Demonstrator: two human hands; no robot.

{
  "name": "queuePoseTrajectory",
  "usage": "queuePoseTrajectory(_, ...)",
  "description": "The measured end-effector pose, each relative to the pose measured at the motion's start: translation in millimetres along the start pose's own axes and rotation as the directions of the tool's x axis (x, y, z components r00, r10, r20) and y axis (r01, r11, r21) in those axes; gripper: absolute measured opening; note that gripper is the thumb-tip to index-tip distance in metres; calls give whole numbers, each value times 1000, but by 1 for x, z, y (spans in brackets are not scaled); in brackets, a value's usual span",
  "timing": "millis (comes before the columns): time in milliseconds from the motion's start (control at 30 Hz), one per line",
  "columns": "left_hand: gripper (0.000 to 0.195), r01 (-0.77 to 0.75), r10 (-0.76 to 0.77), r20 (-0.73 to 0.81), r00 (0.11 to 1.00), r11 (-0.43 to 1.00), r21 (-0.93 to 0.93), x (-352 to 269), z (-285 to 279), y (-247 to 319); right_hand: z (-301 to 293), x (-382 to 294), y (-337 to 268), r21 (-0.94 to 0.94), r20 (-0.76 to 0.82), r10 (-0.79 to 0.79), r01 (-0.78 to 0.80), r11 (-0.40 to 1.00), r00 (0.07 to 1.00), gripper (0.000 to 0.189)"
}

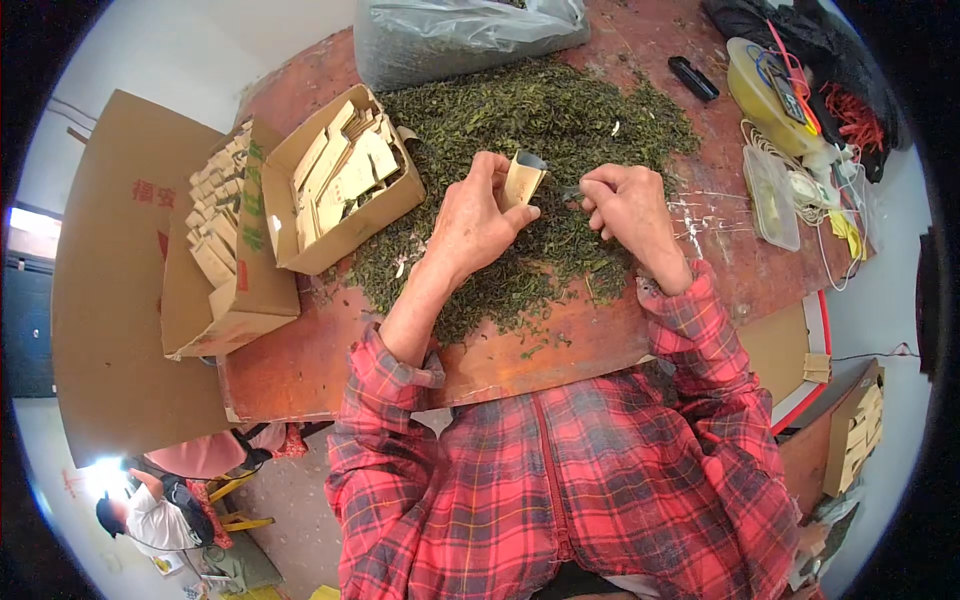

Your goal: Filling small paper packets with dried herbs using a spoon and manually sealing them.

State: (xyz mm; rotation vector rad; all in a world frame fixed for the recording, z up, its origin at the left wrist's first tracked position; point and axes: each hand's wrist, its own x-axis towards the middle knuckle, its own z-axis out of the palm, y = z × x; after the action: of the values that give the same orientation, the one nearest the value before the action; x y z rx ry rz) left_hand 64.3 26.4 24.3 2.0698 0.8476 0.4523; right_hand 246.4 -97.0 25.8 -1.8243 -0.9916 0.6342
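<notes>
My left hand point(472, 214) holds a small kraft-paper packet point(523, 182) upright between thumb and fingers. The packet's mouth gapes, showing a grey inner lining. To its right, my right hand point(634, 210) pinches a small, dark grey, thin item point(573, 193), too small to name surely. A gap separates that item from the packet. Beneath both hands spreads a wide heap of loose dried green leaves point(525, 105), which look like tea. At left, a small cardboard box point(352, 238) contains many kraft packets point(352, 169).
A taller carton point(262, 319) at left also holds packets. A clear plastic bag point(465, 37) of leaves stands at the back of the red table point(315, 382). Rightward lie a black object point(693, 78), a plastic container point(772, 199), and cords. Another person point(154, 517) sits behind, lower left.
</notes>
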Motion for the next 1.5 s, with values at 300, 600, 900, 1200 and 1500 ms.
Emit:
queuePoseTrajectory(300,57,-76,72,-40,997,990,-115,-4,0,-6,-12,7,1,155,-12,77,-74,985,997,22)
queuePoseTrajectory(600,56,-96,94,-85,992,995,-30,-7,-1,-12,-26,10,-24,127,-60,7,0,992,998,18)
queuePoseTrajectory(900,55,-108,107,-100,989,994,3,-6,1,-13,-25,5,-51,28,-77,-122,124,992,990,17)
queuePoseTrajectory(1200,59,-76,82,-112,990,995,60,-8,0,-6,-14,5,-54,-338,-67,-561,510,791,825,13)
queuePoseTrajectory(1500,59,-99,101,-128,987,995,26,-8,1,-7,0,-9,-61,-631,109,-733,616,471,672,10)
